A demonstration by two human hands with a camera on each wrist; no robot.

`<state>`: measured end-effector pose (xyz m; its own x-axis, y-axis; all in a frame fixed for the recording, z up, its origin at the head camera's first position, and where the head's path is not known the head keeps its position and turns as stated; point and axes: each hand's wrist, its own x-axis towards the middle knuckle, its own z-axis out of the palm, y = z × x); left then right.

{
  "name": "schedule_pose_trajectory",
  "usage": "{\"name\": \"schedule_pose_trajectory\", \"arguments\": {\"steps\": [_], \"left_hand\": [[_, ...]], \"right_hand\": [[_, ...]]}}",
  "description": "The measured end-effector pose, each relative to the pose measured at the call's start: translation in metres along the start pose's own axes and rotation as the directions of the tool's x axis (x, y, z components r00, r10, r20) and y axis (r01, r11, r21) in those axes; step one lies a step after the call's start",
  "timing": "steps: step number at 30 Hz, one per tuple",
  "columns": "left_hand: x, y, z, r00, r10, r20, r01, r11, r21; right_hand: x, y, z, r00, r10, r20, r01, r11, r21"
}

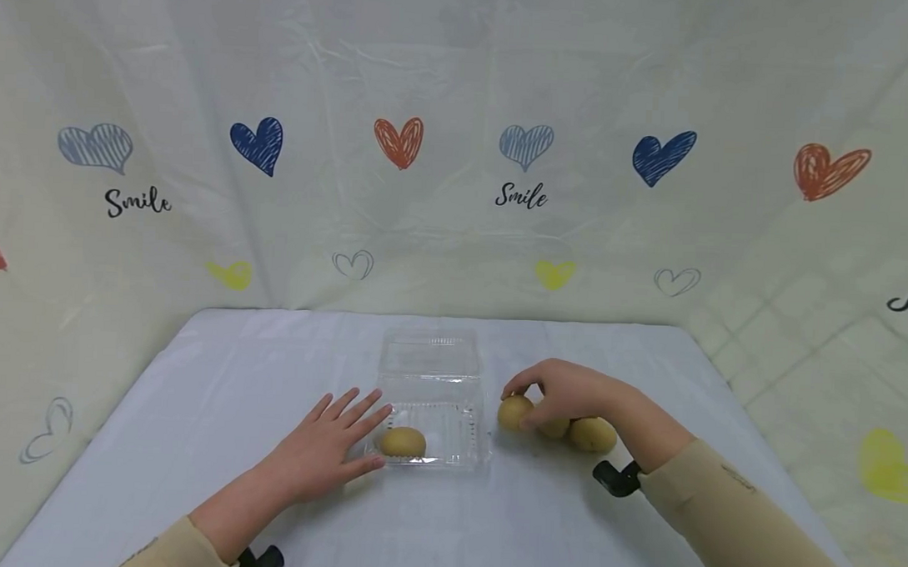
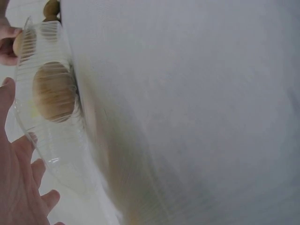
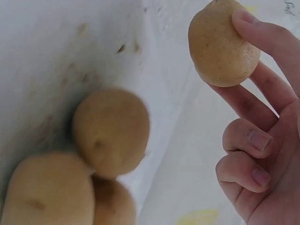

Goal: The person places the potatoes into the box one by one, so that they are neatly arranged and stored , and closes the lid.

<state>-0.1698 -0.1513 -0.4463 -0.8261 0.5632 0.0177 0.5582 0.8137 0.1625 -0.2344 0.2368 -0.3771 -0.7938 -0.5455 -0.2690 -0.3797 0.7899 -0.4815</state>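
Note:
My right hand [image 1: 573,393] pinches a potato [image 1: 513,413] between thumb and fingers, to the right of a clear plastic clamshell box [image 1: 455,460]. The right wrist view shows that potato [image 3: 222,47] off the cloth, with the other two fingers curled beneath. Several more potatoes [image 3: 112,133] sit together on the table near this hand. Inside the box, at its left front corner, lies one potato [image 1: 403,442]. My left hand [image 1: 331,450] is spread with straight fingers at the box's left edge; whether the fingertips touch it I cannot tell.
The box's hinged lid [image 1: 431,354] lies folded back toward the rear of the table. White cloth covers the table [image 1: 271,369]. Behind it hangs a pale curtain [image 1: 456,225] printed with hearts and lettering.

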Motion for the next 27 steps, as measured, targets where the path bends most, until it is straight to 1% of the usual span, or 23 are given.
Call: {"name": "schedule_pose_trajectory", "arguments": {"steps": [3,5,9,13,16,19,23,27], "left_hand": [[0.0,0.0,-0.001,1.0,-0.001,0.001,0.001,1.0,-0.001],[0.0,0.0,-0.001,1.0,-0.002,0.002,0.002,1.0,-0.002],[0.001,0.0,-0.001,1.0,-0.002,0.008,0.002,1.0,-0.002],[0.001,0.0,0.001,1.0,-0.011,0.023,0.011,1.0,-0.003],[0.002,0.0,0.001,0.999,-0.027,0.04,0.027,1.0,-0.001],[0.003,0.001,0.0,0.998,-0.033,0.045,0.033,0.999,0.0],[0.003,0.001,0.001,0.999,-0.025,0.023,0.025,1.0,-0.007],[0.003,0.0,0.002,1.0,-0.021,0.008,0.021,1.0,-0.008]], "right_hand": [[0.007,-0.007,0.001,1.0,-0.022,-0.002,0.022,1.0,0.021],[0.014,-0.012,0.001,0.999,-0.049,0.001,0.049,0.998,0.033],[0.029,-0.022,0.004,0.995,-0.099,0.013,0.098,0.995,0.029],[0.045,-0.032,0.01,0.993,-0.117,0.031,0.117,0.993,0.004],[0.055,-0.04,0.015,0.992,-0.117,0.041,0.118,0.993,-0.017],[0.064,-0.049,0.021,0.993,-0.1,0.057,0.102,0.994,-0.04],[0.074,-0.058,0.03,0.992,-0.089,0.088,0.098,0.989,-0.106],[0.082,-0.061,0.037,0.99,-0.079,0.119,0.097,0.984,-0.152]]}}
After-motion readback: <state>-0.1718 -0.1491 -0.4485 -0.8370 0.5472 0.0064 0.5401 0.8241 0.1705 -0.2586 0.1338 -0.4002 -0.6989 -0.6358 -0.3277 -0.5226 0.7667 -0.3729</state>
